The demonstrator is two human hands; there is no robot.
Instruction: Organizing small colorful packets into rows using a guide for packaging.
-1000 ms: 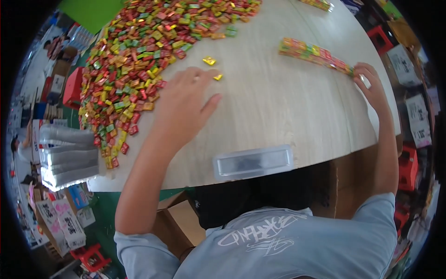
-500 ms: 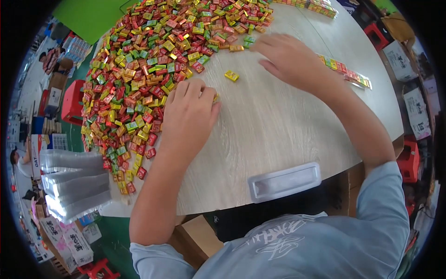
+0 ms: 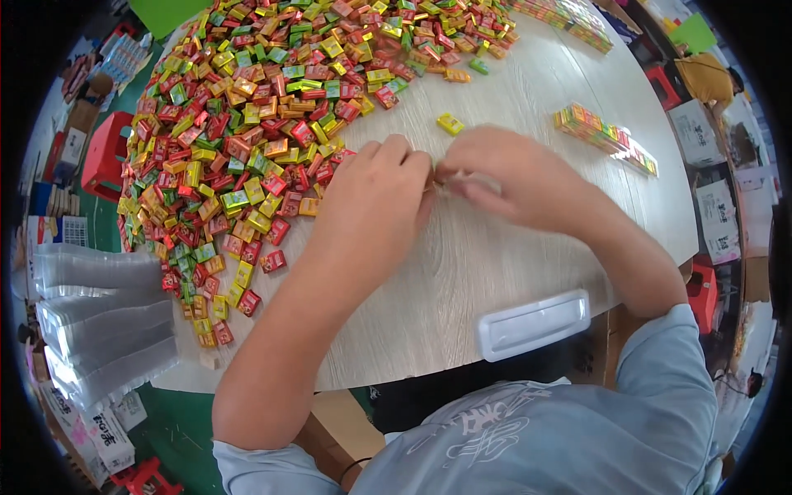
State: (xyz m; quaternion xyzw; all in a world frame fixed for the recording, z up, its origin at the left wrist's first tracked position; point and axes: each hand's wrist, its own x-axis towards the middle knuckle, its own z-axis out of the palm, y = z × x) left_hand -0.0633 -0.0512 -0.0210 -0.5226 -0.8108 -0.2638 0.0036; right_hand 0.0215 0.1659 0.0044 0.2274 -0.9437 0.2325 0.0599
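My left hand is closed over the table with its fingers curled. A sliver of a small wrapped candy shows at its fingertips. My right hand meets it there, fingers pinched together and blurred by motion; what they hold is hidden. Just beyond the hands lies a single yellow wrapped candy. A large pile of small wrapped candies in red, yellow, green and orange spreads to the left and far side of my left hand.
A filled clear pack of candies lies to the right, with more packs at the far edge. A clear plastic tray sits at the near table edge. Stacked clear trays stand at left. Red stools flank the table.
My right hand has come back from the pile's right edge to my left hand's fingertips. One green candy there seems gone. The view has shifted slightly.
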